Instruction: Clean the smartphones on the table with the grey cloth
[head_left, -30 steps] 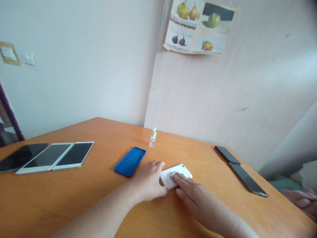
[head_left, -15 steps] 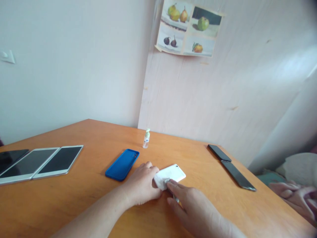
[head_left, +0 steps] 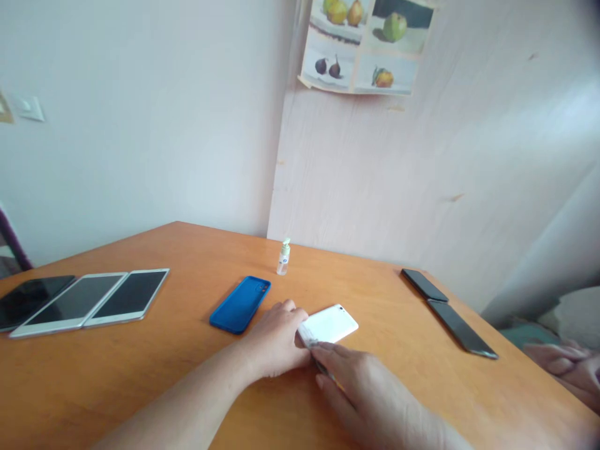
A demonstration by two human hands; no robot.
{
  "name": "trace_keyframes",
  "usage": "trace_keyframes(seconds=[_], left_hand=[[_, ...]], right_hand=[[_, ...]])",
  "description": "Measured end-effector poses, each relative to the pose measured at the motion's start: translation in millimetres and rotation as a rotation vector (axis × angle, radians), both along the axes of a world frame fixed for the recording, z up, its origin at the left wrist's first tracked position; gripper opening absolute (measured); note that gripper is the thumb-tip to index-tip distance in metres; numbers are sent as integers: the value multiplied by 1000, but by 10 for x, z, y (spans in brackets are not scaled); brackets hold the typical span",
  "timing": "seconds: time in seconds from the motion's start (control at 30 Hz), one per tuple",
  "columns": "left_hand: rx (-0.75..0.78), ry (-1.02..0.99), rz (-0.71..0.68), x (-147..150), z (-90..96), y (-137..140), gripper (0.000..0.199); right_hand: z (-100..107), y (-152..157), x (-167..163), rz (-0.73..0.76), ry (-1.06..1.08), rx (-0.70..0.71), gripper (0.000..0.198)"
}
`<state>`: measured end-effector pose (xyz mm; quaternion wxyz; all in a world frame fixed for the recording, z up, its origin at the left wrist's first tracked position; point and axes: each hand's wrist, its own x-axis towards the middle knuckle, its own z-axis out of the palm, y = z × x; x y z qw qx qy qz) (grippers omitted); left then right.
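Note:
A white phone [head_left: 332, 323], its camera side up, lies on the table in front of me. My left hand [head_left: 281, 337] is closed round its near left end, thumb and fingers at the edges. My right hand [head_left: 354, 378] is over the phone's near edge, fingers together and bent. Beneath those fingertips is something small and pale, perhaps a wipe, mostly hidden. Left of my hands lies an empty blue phone case [head_left: 240, 305]. A small clear pump bottle [head_left: 284, 258] stands upright farther back.
On the left lie a dark device [head_left: 32, 299] and two white-framed ones, a larger one [head_left: 77, 300] and a narrower one [head_left: 130, 295], side by side. Two dark phones [head_left: 424, 285] [head_left: 462, 328] lie end to end near the right table edge. A wall stands behind the table.
My right fingers have shifted slightly across the phone's near end, and the pale thing beneath them shows less. My left hand keeps its hold. The whole view has turned slightly left.

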<state>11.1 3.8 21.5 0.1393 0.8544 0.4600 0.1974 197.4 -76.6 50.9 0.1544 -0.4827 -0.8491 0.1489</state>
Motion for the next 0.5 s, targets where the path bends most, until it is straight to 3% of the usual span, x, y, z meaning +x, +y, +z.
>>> trace_keyframes(seconds=[0.07,0.3,0.5], left_hand=[[-5,-11,-4,-2,-4,3,31],[-1,2,10,-2,-20,7,39],[9,4,8,2,-20,-3,41]], right_hand=[[-20,36,24,-7,30,5,20],[-249,464,383,-251,26,104,20],[-384,676,509,-340,223,0,22]])
